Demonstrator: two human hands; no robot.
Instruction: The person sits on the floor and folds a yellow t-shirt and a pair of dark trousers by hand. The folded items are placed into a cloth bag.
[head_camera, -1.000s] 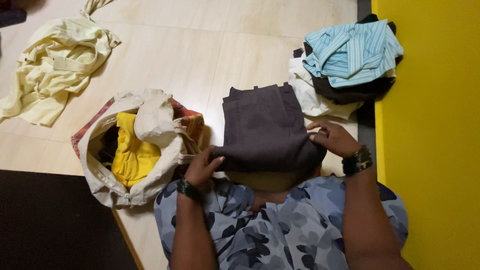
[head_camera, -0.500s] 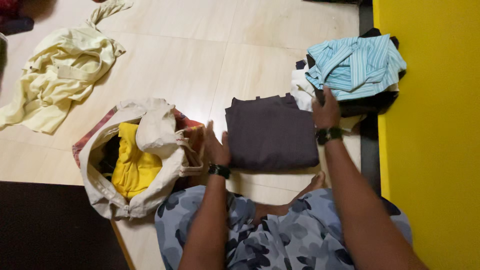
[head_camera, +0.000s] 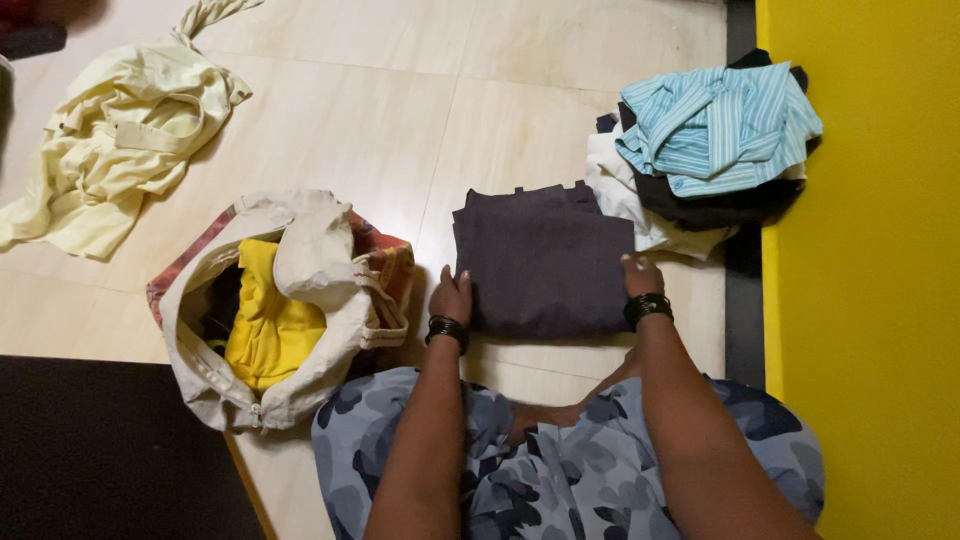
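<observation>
Where the person sits on the pale tiled floor (head_camera: 330, 110), a folded dark grey garment (head_camera: 543, 262) lies flat between the two hands. Left hand (head_camera: 453, 297): fingers together, pressed against the garment's left edge, gripping nothing; a dark band on the wrist. Right hand (head_camera: 641, 275): set on the garment's right edge, fingers curled at the cloth; whether they pinch it cannot be told; a dark watch on the wrist. Just left of the left hand: an open beige bag (head_camera: 300, 300) holding a yellow cloth (head_camera: 262, 320). Beyond the right hand, just beside the garment's far right corner: a stack of folded clothes topped by a blue striped shirt (head_camera: 720, 125), against a yellow wall (head_camera: 870, 300). Well beyond the left hand: a crumpled pale yellow garment (head_camera: 120, 140).
</observation>
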